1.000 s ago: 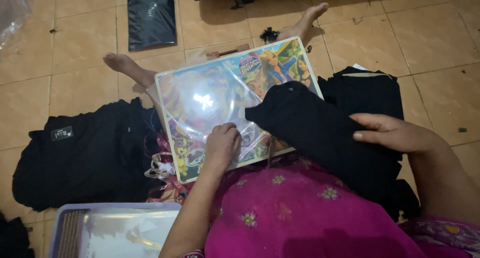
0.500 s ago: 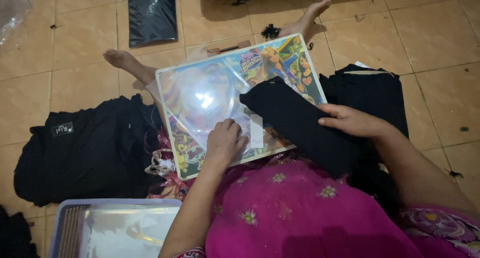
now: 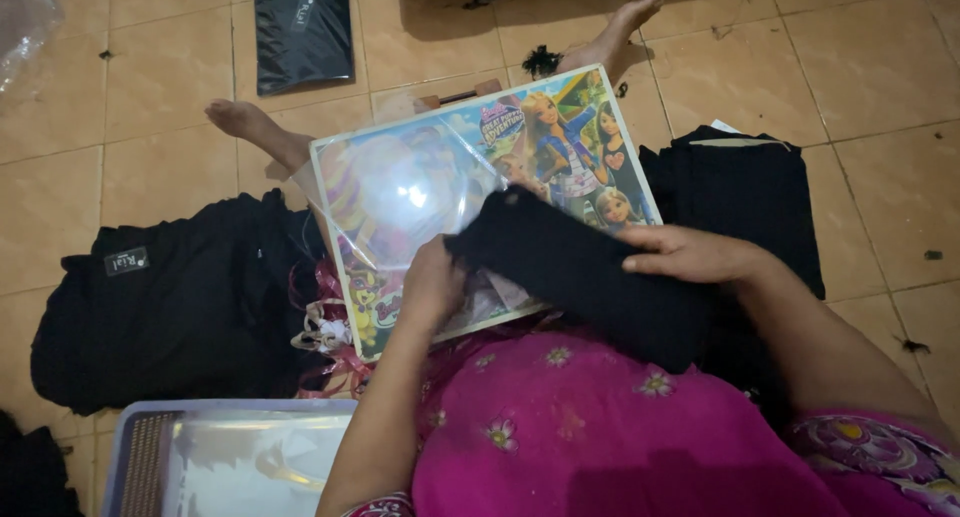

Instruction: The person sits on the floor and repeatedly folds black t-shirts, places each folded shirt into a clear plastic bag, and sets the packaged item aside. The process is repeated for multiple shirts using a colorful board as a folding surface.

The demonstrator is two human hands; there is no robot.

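Head view: folded black cloth held at the mouth of a clear bag

Head view notes. The left hand (image 3: 432, 285) was seen closed around the near end of a folded black garment (image 3: 585, 277), fingers curled at the spot where the cloth met the opening of a clear plastic bag (image 3: 405, 187). The right hand (image 3: 690, 255) was laid flat on top of the garment, fingers extended, thumb tucked under the upper edge; a loose pinch rather than a full grip was judged. The garment was lying across a colourful cartoon-printed board (image 3: 560, 142) that was resting on the lap, with the bag spread over the board's left half.

Risks were judged as follows: the thin bag mouth could be crumpled or torn if the cloth was pushed in askew, and the fold could be lost if the right hand's light hold slipped. The board was tilted and unsupported at its far edge, so a slide off the lap was thought possible.

Room was noted on the tiled floor (image 3: 880, 67) to the right and beyond the feet. To the left a heap of black clothing (image 3: 170, 307) was crowding the board's edge; a second black stack (image 3: 740, 187) was lying just to the right. A pale plastic basket (image 3: 140, 447) was set near the left knee, and a packed black bundle (image 3: 302, 32) lay well apart.
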